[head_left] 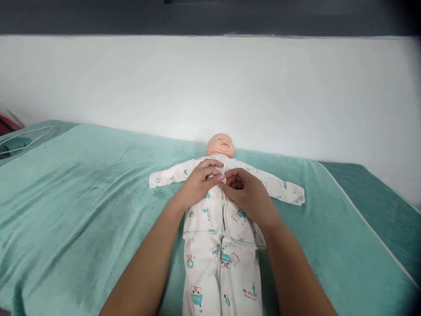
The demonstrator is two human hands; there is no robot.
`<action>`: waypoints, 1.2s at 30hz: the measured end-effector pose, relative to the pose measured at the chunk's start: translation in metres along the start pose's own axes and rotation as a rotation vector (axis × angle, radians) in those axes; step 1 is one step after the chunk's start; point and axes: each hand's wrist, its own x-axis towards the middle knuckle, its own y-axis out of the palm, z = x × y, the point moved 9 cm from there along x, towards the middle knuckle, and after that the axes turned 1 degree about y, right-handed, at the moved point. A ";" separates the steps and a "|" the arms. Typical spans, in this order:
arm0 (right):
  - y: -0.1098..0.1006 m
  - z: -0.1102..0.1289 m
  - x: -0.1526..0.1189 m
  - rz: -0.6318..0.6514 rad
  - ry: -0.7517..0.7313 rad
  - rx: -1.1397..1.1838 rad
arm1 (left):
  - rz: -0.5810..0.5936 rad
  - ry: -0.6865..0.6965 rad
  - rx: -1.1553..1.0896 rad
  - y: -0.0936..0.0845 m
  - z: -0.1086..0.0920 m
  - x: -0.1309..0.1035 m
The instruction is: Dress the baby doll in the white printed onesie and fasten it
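A baby doll lies on its back on a teal towel, head toward the wall, arms spread out. It wears a white printed shirt and matching trousers. My left hand and my right hand meet on the doll's chest. Both pinch the shirt's front edges at a small button near the collar. Fingertips of the two hands touch each other there.
A white wall rises right behind the doll's head. The towel covers a bed; a darker green sheet shows at the right edge. A white cord lies at the far left.
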 end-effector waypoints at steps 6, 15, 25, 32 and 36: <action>0.000 0.002 0.001 -0.030 -0.055 -0.116 | 0.024 -0.026 -0.010 0.001 -0.001 0.000; 0.006 0.012 -0.001 -0.047 -0.118 -0.300 | -0.016 -0.064 0.015 0.003 0.000 0.000; 0.006 0.010 -0.001 0.015 -0.097 -0.248 | 0.006 -0.090 -0.146 0.001 0.005 -0.001; 0.007 0.011 -0.004 0.078 -0.114 -0.199 | 0.022 -0.053 -0.086 -0.002 0.001 -0.003; 0.010 0.012 -0.008 0.090 -0.115 -0.309 | -0.019 0.009 -0.059 -0.002 0.000 -0.008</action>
